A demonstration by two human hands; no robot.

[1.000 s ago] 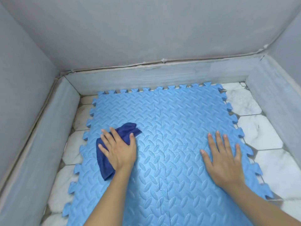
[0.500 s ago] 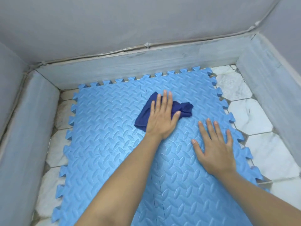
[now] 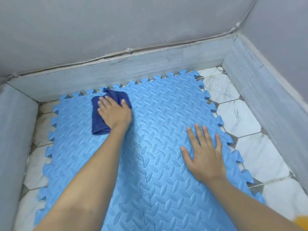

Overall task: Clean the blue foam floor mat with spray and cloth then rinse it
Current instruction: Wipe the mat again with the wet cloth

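The blue foam floor mat [image 3: 166,114], made of interlocking tiles with a raised tread pattern, lies flat on the tiled floor and fills most of the view. A dark blue cloth [image 3: 100,120] is bunched on the mat's far left part, close to its toothed back edge. My left hand [image 3: 115,112] presses flat on top of the cloth with fingers extended. My right hand [image 3: 205,154] lies palm down with spread fingers on the mat's right side, near its right edge. No spray bottle is in view.
White marble hexagon floor tiles [image 3: 238,120] show to the right and left of the mat. A low grey skirting [image 3: 133,69] and grey walls [image 3: 100,22] enclose the corner at the back, left and right. A yellow object [image 3: 302,222] peeks in at the bottom right.
My left hand swept the cloth from the mat's left side to the centre right, then back to the far left near the back edge. My right hand stayed planted on the mat.
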